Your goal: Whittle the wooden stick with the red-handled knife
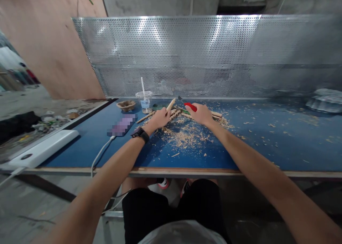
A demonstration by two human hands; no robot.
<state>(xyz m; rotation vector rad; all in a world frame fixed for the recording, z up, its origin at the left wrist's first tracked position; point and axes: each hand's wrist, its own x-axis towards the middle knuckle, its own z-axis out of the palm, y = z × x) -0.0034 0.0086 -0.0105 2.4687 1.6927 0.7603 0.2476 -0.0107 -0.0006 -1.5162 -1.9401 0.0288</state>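
Observation:
My left hand [161,117] is closed round a pale wooden stick [171,104], whose tapered end points up and away from me. A red-handled knife [190,106] is in my right hand [202,113], its dark blade directed toward the stick's tip, with a small gap between them. Wood shavings [187,137] lie scattered on the blue tabletop beneath and in front of both hands. More sticks [216,114] rest behind and beside my hands, partly hidden by them.
A plastic cup [145,103] with a straw and a brown bowl [126,105] stand at the back left. Nearer lie a phone [123,125] on a cable and a white power strip [44,149]. A perforated metal panel [171,58] borders the back; a clear plastic bundle [326,100] sits far right.

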